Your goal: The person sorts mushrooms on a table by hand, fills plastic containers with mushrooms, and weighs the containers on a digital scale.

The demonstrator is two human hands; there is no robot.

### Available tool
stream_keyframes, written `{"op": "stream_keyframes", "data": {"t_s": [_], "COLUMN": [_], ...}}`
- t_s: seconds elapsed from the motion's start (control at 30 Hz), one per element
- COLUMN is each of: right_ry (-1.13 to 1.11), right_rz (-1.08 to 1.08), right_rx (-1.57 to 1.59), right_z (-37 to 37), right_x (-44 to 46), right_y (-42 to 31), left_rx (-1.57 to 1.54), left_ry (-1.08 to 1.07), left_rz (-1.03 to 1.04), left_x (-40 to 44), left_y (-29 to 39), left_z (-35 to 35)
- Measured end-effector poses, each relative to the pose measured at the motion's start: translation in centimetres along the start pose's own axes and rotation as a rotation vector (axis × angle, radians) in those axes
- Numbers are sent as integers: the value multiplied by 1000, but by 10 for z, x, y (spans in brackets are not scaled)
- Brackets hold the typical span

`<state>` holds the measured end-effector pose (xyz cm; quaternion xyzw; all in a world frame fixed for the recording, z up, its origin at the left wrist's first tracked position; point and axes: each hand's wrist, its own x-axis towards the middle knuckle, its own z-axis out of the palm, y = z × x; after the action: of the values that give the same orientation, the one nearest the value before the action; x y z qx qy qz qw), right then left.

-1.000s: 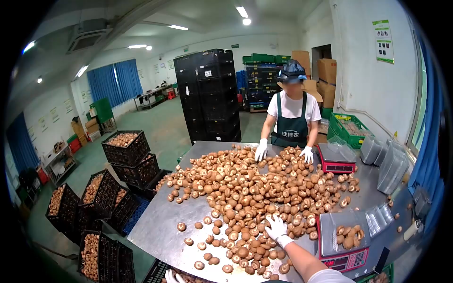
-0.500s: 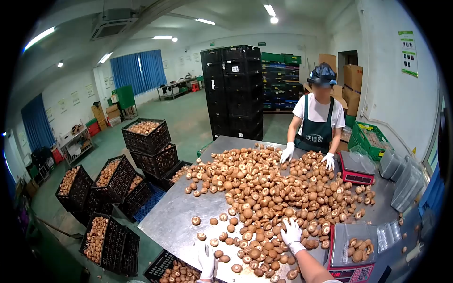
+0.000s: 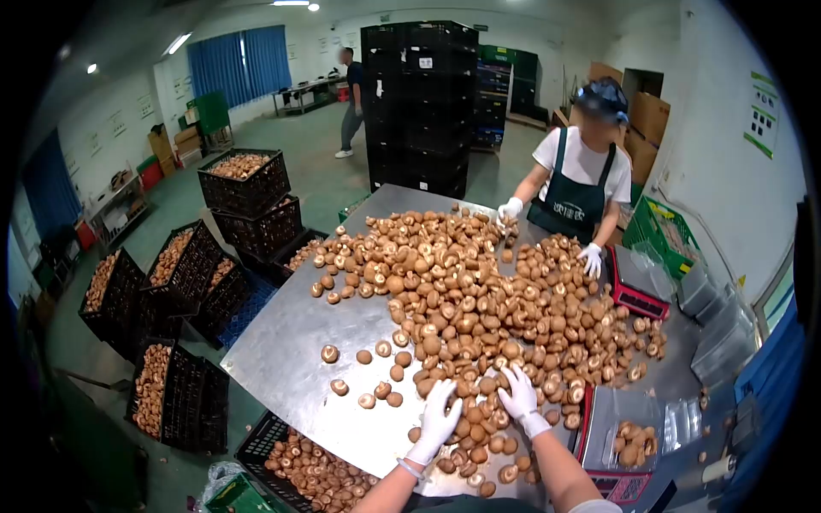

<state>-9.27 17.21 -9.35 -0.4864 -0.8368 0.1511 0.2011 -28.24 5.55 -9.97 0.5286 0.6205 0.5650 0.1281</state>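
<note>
White-gloved left grip (image 3: 438, 417), right grip (image 3: 519, 396), angled inward, among mushrooms (image 3: 475, 415)

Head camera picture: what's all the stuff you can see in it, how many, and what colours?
Table: one, silver, centre
Mushrooms: too many to count, brown and pale, heaped on table
Co-worker: one, dark green apron, across the table
Scales: two, red and grey, table's right side
Plastic trays: several, clear, table's right side
Mushroom crates: several, black, left of table
Tall crate stack: one, black, beyond table
Green crates: at least two, green, beside co-worker and bottom left
Cardboard boxes: several, brown, behind co-worker
Curtains: several, blue, room's sides
Ceiling lights: several, white, overhead
Other person: one, dark clothes, beside tall stack
Left grip: one, white glove, at near mushrooms
Right grip: one, white glove, at near mushrooms
</note>
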Motion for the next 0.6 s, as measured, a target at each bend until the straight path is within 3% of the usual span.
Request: {"op": "stream_keyframes", "data": {"t_s": [0.1, 0.23, 0.37, 0.43, 0.5, 0.6], "right_ry": [-33, -34, 73, 64, 60, -17], "right_rz": [6, 9, -74, -42, -76, -184], "right_rx": [44, -6, 145, 265, 247, 292], "right_z": [-10, -24, -34, -52, -61, -60], "right_x": [-3, 0, 32, 68, 112, 191], "right_y": [3, 1, 13, 5, 0, -14], "left_rx": [-135, -17, 40, 337, 403, 173], "left_ry": [-213, -191, 28, 139, 116, 131], "left_rz": [27, 134, -135, -134, -218, -421], "left_x": [20, 64, 123, 143, 166, 199], "left_y": [25, 9, -38, -81, -120, -156], "left_z": [0, -20, -81, -99, -111, -116]}}
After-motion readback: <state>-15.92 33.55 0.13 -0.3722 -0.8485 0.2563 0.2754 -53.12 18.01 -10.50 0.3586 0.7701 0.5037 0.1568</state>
